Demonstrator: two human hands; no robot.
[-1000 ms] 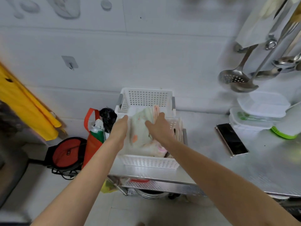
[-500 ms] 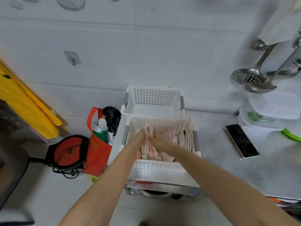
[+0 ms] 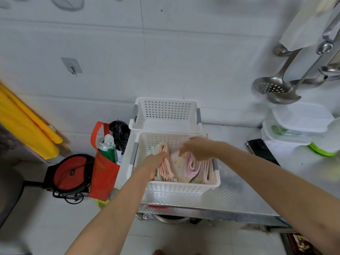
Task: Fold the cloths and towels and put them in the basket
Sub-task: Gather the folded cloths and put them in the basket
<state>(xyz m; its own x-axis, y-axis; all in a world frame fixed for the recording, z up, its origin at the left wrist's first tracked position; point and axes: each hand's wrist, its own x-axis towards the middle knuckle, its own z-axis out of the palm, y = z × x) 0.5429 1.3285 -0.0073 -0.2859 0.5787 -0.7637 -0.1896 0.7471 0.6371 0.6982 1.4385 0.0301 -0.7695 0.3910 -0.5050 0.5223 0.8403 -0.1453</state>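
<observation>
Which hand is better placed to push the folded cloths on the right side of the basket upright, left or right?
Right, probably. The right hand hovers with loose fingers just above the pink-edged cloth at that side of the near basket. The left hand is busy gripping the peach cloth by the left wall.

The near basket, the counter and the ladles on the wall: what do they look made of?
Near basket: white moulded plastic, by its matte walls with rows of punched holes. Counter: sheet metal, probably stainless steel, with a dimpled embossed sheen. Ladles: polished steel, judging by the bright reflections.
</observation>
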